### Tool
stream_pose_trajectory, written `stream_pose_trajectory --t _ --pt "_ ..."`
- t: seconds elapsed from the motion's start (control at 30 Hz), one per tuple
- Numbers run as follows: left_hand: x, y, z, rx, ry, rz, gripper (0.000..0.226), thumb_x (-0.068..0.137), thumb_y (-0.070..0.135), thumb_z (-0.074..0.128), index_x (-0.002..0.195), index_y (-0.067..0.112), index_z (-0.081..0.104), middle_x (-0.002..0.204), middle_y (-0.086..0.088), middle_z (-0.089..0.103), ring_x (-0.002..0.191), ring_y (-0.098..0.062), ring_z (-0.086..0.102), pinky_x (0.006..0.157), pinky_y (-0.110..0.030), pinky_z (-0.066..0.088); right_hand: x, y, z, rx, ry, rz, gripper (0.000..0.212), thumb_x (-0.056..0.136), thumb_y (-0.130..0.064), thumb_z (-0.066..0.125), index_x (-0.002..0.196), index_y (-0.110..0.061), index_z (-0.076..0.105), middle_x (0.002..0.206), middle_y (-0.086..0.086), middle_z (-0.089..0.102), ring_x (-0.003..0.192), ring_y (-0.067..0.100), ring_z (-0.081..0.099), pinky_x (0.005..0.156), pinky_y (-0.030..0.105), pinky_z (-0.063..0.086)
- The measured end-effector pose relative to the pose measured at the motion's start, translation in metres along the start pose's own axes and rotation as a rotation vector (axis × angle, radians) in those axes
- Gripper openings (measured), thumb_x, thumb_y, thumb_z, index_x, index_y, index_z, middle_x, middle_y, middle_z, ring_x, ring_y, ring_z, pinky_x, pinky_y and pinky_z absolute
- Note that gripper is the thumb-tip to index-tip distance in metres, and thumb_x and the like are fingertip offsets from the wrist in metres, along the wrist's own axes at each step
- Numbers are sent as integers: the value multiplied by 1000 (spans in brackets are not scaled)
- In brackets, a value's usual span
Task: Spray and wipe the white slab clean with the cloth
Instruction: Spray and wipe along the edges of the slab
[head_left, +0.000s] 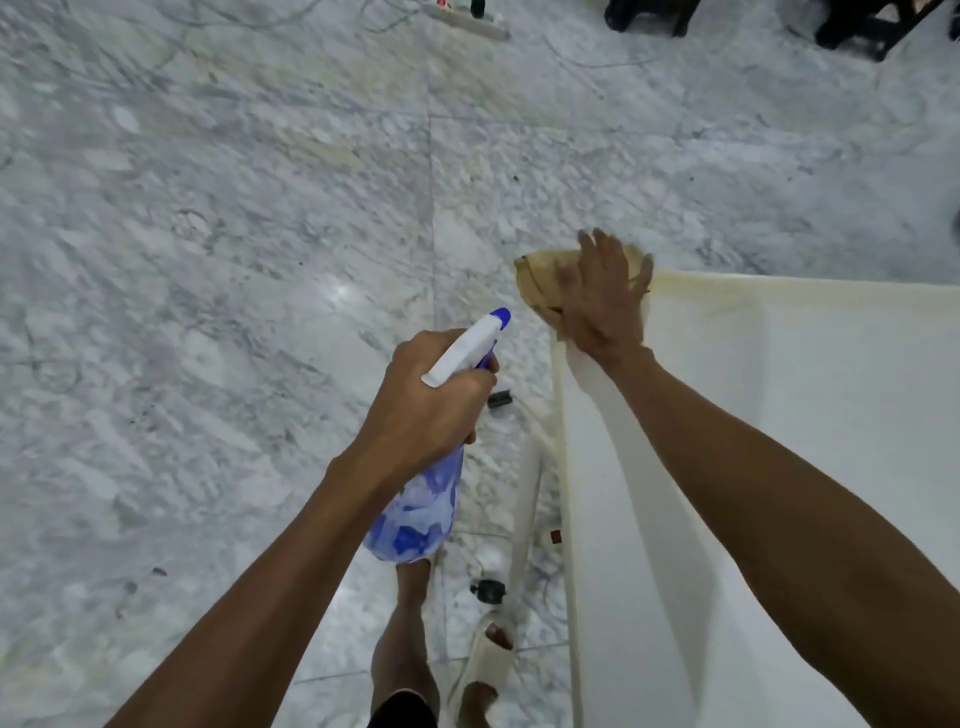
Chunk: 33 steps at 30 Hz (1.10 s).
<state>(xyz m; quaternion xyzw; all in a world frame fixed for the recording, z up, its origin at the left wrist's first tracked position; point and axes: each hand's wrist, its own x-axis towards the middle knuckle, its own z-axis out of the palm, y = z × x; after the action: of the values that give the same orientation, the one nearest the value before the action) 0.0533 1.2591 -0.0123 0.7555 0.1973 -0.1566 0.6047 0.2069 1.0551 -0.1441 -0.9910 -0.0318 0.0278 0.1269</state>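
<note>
White slab (810, 415) fills the lower right of the view, standing above the marble floor (208, 260), its far left corner under the cloth (540, 280). Cloth is tan, bunched, partly hanging past the corner edge. Right hand (605, 299) lies flat on the cloth, fingers spread and mostly straight, pressing it down onto the corner; blurred, so probably mid-stroke. Left hand (426, 400) is off the slab to the left, over the floor, fingers wrapped around the neck of a spray bottle (431, 467), white head with blue nozzle pointing up and away toward the cloth corner. Can't tell if a finger is on the trigger. No mist visible.

Progress, judged: wiping is under way at the far left corner. Yellowish tint runs along the far edge and the left edge of the slab, so those strips look not clean yet. Centre of the slab looks plain white, but can't tell if it is wiped or wet. Right part of the slab runs out of view. Likely left: more spraying, then wiping along both stained edges.

Around: white frame pieces under the slab's left edge, bare foot and a pale sandal at the bottom, small dark bits on the floor, dark furniture legs top right.
</note>
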Motion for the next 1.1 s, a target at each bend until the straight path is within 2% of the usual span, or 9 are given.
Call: stream_pose_trajectory --t 0.07,0.17,0.23,0.37,0.5,0.63,0.73,0.83,1.1 --pt "4 -7 0 -11 8 -8 15 85 2 54 80 2 68 85 -30 70 44 -22 55 44 -32 51 21 -5 7 27 -62 99 82 93 -71 9 157 -22 21 166 4 13 154 20 7 121 54 -7" --pt "7 -17 0 -14 11 -22 16 85 -1 53 78 2 67 83 -31 69 44 -24 55 44 -30 48 34 -7 29 -142 -147 96 85 95 -70 23 157 -14 15 166 13 6 154 30 3 121 59 -2" --pt "7 -24 1 -2 13 -22 16 85 -1 54 78 4 67 81 -30 70 45 -26 57 44 -32 49 30 -5 40 -199 -94 109 83 95 -67 27 156 -11 20 165 16 11 153 32 6 120 61 2" --pt "1 -38 4 3 10 -30 12 88 2 56 83 0 67 80 -31 69 47 -29 57 47 -43 52 24 -11 43 -211 -34 227 90 91 -69 33 157 -10 14 165 18 5 153 35 1 120 62 2" --pt "-8 -44 7 -27 -10 -12 12 84 5 57 84 -1 68 81 -32 67 49 -30 56 47 -42 53 23 -11 43 -239 -66 238 89 93 -66 32 158 -9 12 166 15 5 153 33 -1 120 62 -2" --pt "-16 -48 12 1 -18 8 12 86 -1 56 84 -4 67 71 -30 63 47 -27 55 50 -51 53 19 -11 43 -223 -58 229 88 95 -63 34 157 -7 8 166 13 4 154 31 -3 121 59 -3" --pt "-21 -53 17 5 -40 23 13 87 -1 55 83 -2 67 61 -17 58 45 -23 54 47 -45 53 13 -11 43 -216 -51 226 87 96 -60 36 157 -6 7 166 13 3 154 31 -3 121 57 -2" --pt "-30 -57 22 -2 -60 37 13 88 -1 55 84 -2 67 60 -11 56 46 -21 52 45 -36 50 7 -10 44 -204 -47 205 86 96 -58 36 157 -6 6 166 13 2 154 30 -3 122 56 -2" --pt "-64 -76 29 -5 -46 80 13 87 0 55 83 -7 65 58 -12 52 48 -26 49 48 -50 52 -31 -6 47 -213 -27 175 83 97 -52 35 157 -4 5 166 15 -1 154 30 -5 123 54 -2"
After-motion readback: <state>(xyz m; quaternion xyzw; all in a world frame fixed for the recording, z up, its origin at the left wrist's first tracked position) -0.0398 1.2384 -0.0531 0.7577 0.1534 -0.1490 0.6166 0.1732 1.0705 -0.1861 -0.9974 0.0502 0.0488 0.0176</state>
